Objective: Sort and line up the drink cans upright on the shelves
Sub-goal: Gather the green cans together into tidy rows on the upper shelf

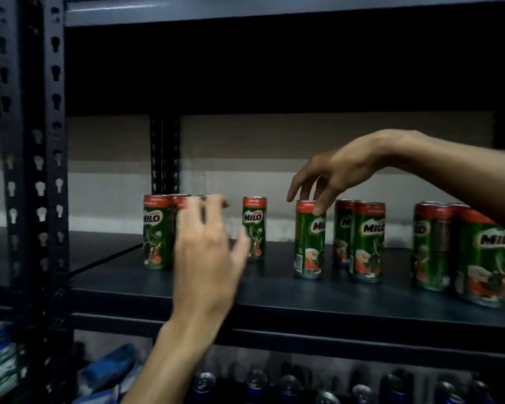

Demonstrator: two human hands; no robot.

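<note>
Dark metal shelf (303, 298): green-and-red Milo cans, all upright, in loose groups. Right hand (341, 173): fingertips pinching the rim of one central Milo can (309, 243). Left hand (207, 243): open, fingers spread, blurred, before the left cluster (156, 231); lone can (254, 225) just beside. Lower shelf: blue cans (255, 380).

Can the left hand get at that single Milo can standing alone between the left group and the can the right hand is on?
Probably yes. The left hand is open, just left of the lone can, with bare shelf around it. The right hand is on the next can over, out of the way.
</note>
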